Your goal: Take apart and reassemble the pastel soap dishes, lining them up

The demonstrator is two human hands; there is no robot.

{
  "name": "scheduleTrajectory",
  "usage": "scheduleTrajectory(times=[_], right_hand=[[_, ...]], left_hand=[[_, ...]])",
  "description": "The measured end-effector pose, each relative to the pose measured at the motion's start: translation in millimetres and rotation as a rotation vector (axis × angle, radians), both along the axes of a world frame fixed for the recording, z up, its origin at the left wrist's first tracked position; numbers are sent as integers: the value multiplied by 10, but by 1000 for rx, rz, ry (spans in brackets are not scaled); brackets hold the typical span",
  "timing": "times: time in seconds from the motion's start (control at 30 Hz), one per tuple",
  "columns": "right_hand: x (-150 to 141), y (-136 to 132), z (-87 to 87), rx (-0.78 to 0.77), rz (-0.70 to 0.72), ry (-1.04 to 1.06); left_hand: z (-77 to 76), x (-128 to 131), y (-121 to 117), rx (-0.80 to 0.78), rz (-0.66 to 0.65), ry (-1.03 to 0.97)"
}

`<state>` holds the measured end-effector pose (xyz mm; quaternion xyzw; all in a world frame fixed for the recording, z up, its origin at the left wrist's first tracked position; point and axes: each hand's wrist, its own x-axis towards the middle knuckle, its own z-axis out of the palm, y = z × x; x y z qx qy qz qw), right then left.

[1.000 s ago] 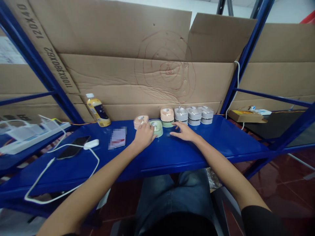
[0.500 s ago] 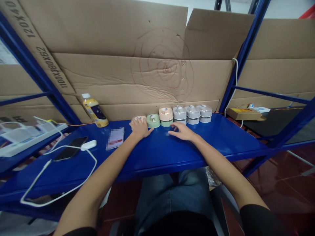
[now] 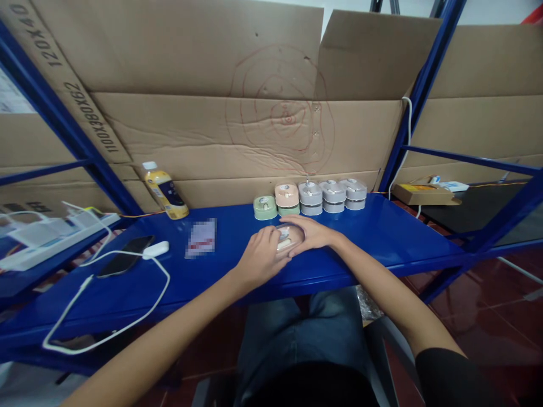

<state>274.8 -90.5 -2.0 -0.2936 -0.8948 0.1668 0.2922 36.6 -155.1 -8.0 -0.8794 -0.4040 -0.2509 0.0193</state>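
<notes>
Between my two hands is a small pink rounded case [image 3: 288,238] with a clear lid, held over the front half of the blue shelf top. My left hand [image 3: 263,254] grips it from the left, fingers over its edge. From the right, my right hand [image 3: 313,233] curls around its far and near edges. Just behind stands a row of similar cases: a single green case [image 3: 265,208], a pink case [image 3: 287,195] stacked on a green one, and stacks of grey cases [image 3: 310,195] further right. Whatever the clear lid covers is too small to make out.
A yellow-labelled bottle [image 3: 166,191] stands at the back left. Nearer are a blurred flat packet [image 3: 202,237], a dark phone [image 3: 123,260] and a looping white cable [image 3: 167,285]. Cardboard [image 3: 190,124] walls the back, between blue metal posts [image 3: 418,107].
The pink case at the row's left end has been taken from its place and brought forward and right by my left hand. My right hand has closed around it too.
</notes>
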Motion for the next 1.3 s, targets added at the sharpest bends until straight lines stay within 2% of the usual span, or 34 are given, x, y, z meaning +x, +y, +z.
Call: scheduleTrajectory(times=[0.07, 0.17, 0.27, 0.37, 0.57, 0.67, 0.83, 0.9, 1.03, 1.13, 1.3], right_hand=[[-11, 9, -17, -17, -26, -29], [14, 54, -37, -27, -133, -3], [123, 104, 0, -82, -185, 54], [320, 155, 84, -130, -190, 144], [648, 301, 136, -125, -539, 395], [672, 333, 108, -90, -602, 390], [673, 331, 102, -77, -597, 382], [684, 332, 106, -82, -583, 401], [664, 301, 128, -92, -529, 372], [596, 226, 158, -94, -392, 282], [404, 103, 142, -121, -148, 108]], left_hand=[[7, 18, 235, -80, -48, -133], [-21, 22, 569, -285, -153, -228], [-62, 29, 753, -377, -217, -287], [-92, 32, 773, -347, -219, -305], [-79, 12, 644, -204, -323, -113], [-68, 4, 645, -165, -299, -131], [-89, -73, 716, -86, -22, -403], [-92, -115, 704, -57, 37, -440], [-87, -116, 608, -86, -88, -275], [-111, -33, 566, -149, -164, -196], [-201, 77, 614, -272, -109, -322]])
